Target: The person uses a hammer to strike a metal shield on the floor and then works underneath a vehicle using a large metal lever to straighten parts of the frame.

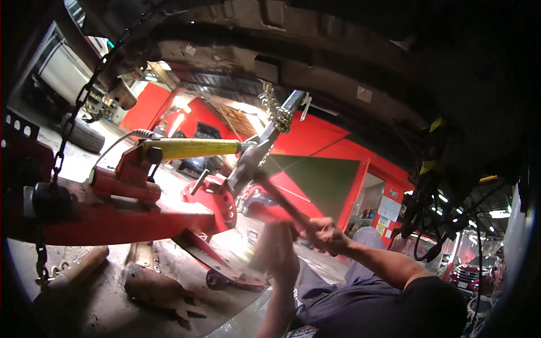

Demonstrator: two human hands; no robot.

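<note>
My right hand (327,235) is wrapped around the lower end of a sledgehammer's (284,201) long handle. The handle slants up to the left, and its dark metal head (246,167) is raised beside the end of a yellow hydraulic ram (194,148). My left hand (280,250) is up to the left of the right one, apart from the handle. Its fingers look curled, but they are smeared by motion. A pale blurred shape lies against them, and I cannot make out what it is.
A vehicle underside (327,62) spans overhead. A red pulling frame (129,217) carries the ram at left; a dark chain (84,93) hangs there, and a pale chain (273,110) wraps the upright post. Metal pieces (155,284) lie on the floor. Cables (431,197) dangle at right.
</note>
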